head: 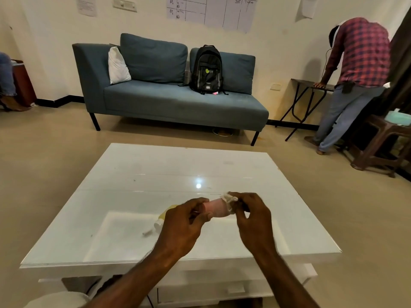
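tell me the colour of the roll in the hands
Pale pink roll, off-white frayed end, seen in the head view.

We count one pink gauze-wrapped roll [216, 208] above the desk [155, 174], in two grips: left grip [180, 221] and right grip [253, 218]. On the desk, one yellowish bottle [164, 214] and one white scrap [148, 231]. Beyond the desk, one blue sofa [178, 101] with two blue cushions [155, 58], one white pillow [117, 65] and one black backpack [206, 70].

White glossy low table [169, 167] on beige floor [44, 165]. On the tabletop, toward the near edge: small yellowish bottle [164, 215] with white cap, lying on its side, partly hidden behind left hand [184, 221]. Small white scrap [148, 231] just beside the cap. Light glare mid-top.
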